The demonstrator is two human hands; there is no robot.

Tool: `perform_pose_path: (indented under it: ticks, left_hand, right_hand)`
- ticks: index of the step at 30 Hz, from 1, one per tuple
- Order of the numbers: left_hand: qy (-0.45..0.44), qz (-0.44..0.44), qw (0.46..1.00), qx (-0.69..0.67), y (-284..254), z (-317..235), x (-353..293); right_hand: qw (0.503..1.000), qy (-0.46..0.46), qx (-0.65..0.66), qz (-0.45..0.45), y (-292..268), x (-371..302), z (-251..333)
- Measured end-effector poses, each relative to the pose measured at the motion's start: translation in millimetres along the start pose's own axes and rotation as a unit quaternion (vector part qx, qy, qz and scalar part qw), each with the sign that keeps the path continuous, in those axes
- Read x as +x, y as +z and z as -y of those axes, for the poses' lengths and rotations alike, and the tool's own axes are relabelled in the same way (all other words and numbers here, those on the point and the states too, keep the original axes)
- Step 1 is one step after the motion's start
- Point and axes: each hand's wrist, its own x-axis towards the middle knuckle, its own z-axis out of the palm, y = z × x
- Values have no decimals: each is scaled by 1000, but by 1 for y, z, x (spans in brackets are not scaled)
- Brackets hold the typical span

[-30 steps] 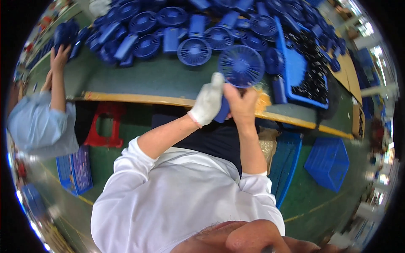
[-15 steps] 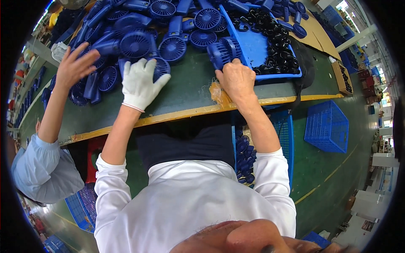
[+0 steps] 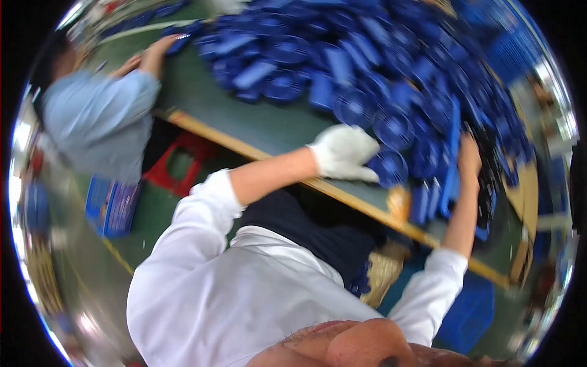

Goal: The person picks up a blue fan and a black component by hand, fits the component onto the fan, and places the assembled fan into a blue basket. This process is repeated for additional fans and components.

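Observation:
My left hand (image 3: 343, 153), in a white glove, reaches over the table's front part. Its thumb and fingers sit either side of a round blue handheld fan (image 3: 389, 169) and grip its edge. My right hand (image 3: 469, 158), bare, reaches into the black small parts (image 3: 486, 177) in the blue tray (image 3: 451, 165); blur hides its fingertips and anything in them. Between my hands, close to the tray, lie other blue fan pieces (image 3: 425, 199). A large heap of blue fans (image 3: 333, 64) covers the table beyond my left hand.
A co-worker in a light blue sleeve (image 3: 101, 116) stands at the left, hands at the table. The wooden table edge (image 3: 244, 148) runs before me. A red stool (image 3: 180, 162) and a blue crate (image 3: 113, 205) are at lower left; another blue crate (image 3: 468, 312) is at lower right.
The view has turned left. My left hand has brought a fan toward the tray. My right hand has let go of its fan pieces and moved into the black parts. The co-worker's raised hand has withdrawn.

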Motion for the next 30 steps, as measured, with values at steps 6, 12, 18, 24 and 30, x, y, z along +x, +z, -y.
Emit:
perform_pose_path:
  ticks: [6, 12, 18, 24, 30]
  left_hand:
    - [87, -173, 979, 60, 22, 12, -22]
    - [86, -204, 973, 64, 22, -6, -47]
    - [56, -117, 991, 15, 22, -4, -51]
    - [-58, -136, 989, 22, 4, 0, -57]
    - [-172, -216, 717, -640, 24, -6, -61]
  right_hand:
    - [994, -44, -72, -72, 19, 10, -4]
    - [924, 143, 292, -202, -4, -7, -25]
    - [774, 124, 528, -326, -82, -121, 100]
    - [677, 94, 660, -313, -91, -200, 222]
    - [597, 83, 746, -283, -62, -219, 262]
